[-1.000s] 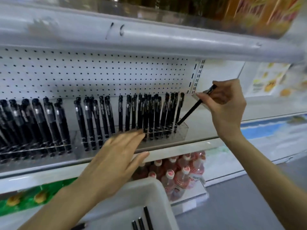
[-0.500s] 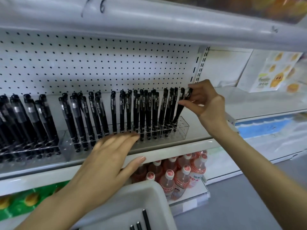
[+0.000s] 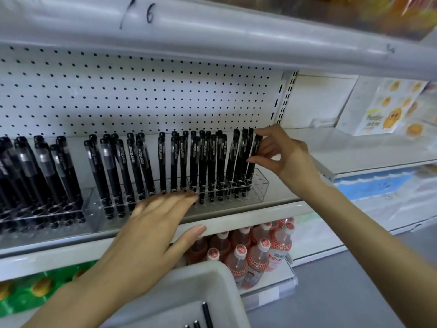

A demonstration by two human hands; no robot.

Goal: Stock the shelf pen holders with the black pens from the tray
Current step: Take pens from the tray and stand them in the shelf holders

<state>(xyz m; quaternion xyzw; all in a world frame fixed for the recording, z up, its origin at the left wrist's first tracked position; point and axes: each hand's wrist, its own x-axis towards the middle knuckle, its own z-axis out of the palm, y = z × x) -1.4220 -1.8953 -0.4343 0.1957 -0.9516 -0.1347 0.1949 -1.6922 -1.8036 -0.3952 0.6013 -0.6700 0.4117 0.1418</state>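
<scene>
Pinching one black pen [image 3: 255, 152] near its cap, your right hand [image 3: 287, 157] has thumb and fingertips closed on the barrel. The pen stands almost upright at the right end of the clear holder [image 3: 262, 188], just beside the last pens already standing there. Its lower end is down among the sockets, but whether it has gone fully home is hard to tell.

Your left hand [image 3: 151, 226] grasps nothing. It lies flat with straight fingers against the front of the holder and the thumb under the lip of the shelf [image 3: 272, 209], which looks like bracing so the holder does not slide.

The step in hand is seating this pen. You are probably well along, since the holder is mostly full, yet more pens [image 3: 206, 314] lie in the white tray [image 3: 227, 282] below your left arm.

Next, press the pen straight down until it stands as its neighbours do, then let go without knocking the caps beside it. After that, bring your right hand down to the tray for another pen. Free sockets seem to remain at the far right of the holder, so aim there and leave your left hand where it is
</scene>
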